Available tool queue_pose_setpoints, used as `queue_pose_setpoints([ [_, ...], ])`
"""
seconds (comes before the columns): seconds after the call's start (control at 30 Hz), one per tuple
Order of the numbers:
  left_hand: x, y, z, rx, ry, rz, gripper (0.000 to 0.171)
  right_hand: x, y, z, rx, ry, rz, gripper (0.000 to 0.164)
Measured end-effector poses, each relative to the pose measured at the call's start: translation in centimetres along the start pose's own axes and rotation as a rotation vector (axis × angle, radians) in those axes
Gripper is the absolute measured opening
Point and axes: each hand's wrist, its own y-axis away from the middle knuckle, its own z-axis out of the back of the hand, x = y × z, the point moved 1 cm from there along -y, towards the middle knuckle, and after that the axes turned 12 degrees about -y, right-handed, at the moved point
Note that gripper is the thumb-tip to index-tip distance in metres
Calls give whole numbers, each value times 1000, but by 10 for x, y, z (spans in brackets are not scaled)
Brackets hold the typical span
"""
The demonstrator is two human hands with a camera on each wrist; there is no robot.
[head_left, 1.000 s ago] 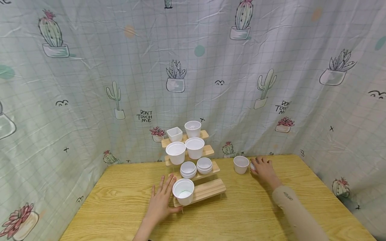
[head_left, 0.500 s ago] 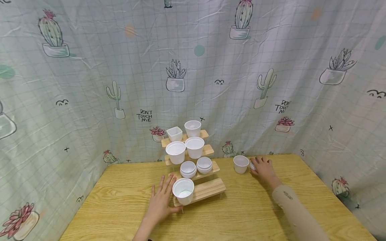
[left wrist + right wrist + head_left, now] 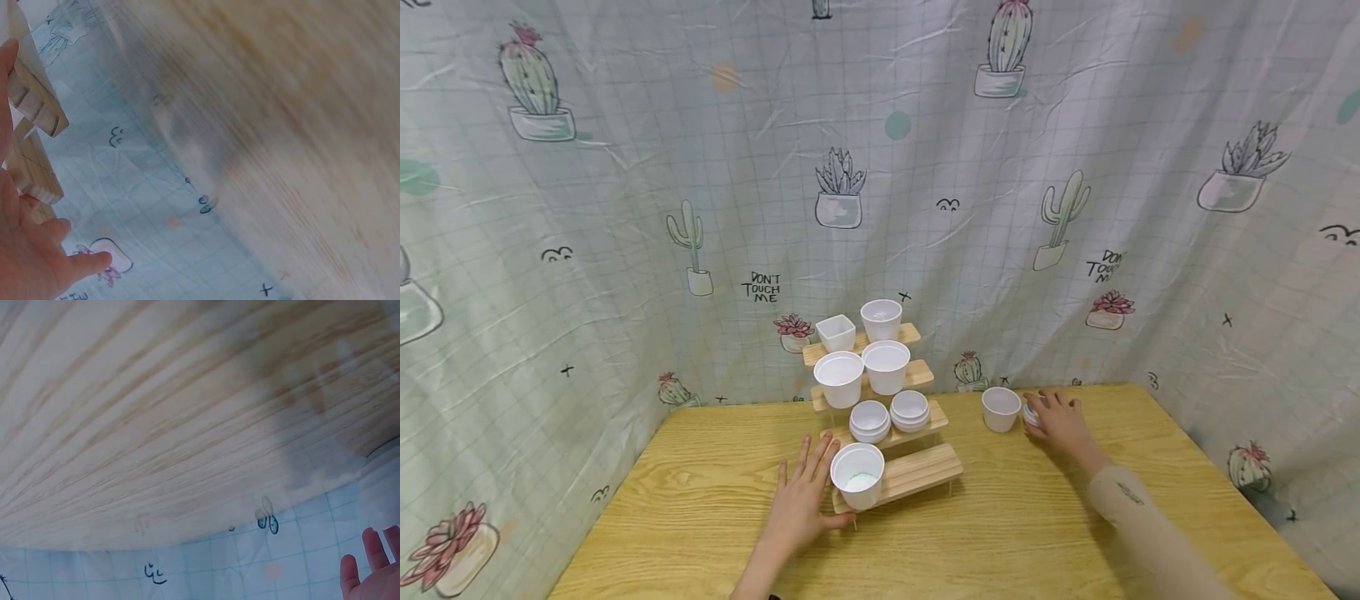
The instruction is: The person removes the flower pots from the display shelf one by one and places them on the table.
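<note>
In the head view, my left hand (image 3: 800,504) lies against the left end of a four-step wooden stand (image 3: 925,471), fingers spread and straight, thumb near the lowest step's front corner. Beside it, a white cup (image 3: 858,477) with white and green stuff inside stands on that lowest step. At the table's back right, my right hand (image 3: 1058,423) holds a small white round pot (image 3: 1031,414), mostly hidden by the fingers. A taller white cup (image 3: 1001,409) stands just left of it. The left wrist view shows fingers beside the step ends (image 3: 37,165).
Higher steps carry two small ridged pots (image 3: 870,422), two wide cups (image 3: 838,381), a square pot (image 3: 836,333) and a round cup (image 3: 881,320). Bare wood shows on the right of the lowest step. A cactus-print curtain (image 3: 880,250) hangs behind the wooden table (image 3: 715,492).
Both hands stay almost in place, and the stand and cups have not moved. My right forearm has shifted slightly to the right.
</note>
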Motion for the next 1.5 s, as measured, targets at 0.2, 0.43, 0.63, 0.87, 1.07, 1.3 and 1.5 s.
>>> queue_pose_setpoints([
  [0.2,-1,0,1,17,7,11,112,-2,5,8,-20,3,30,55],
  [0.43,0,0,1,12,12,8,112,-3,11,18,-74,-6,81,60],
  [0.63,2,0,2,29,1,-1,112,0,12,24,-139,-42,156,62],
  [0.87,6,3,7,-9,3,-37,107,14,14,36,-166,-62,205,62],
  [1.07,10,8,7,-43,-8,-55,101,36,18,45,-132,-63,224,65],
  [1.3,10,8,5,-21,11,-44,101,61,23,51,-139,-97,299,62],
  [1.5,8,8,7,3,26,-30,100,76,26,50,-143,-110,339,62],
])
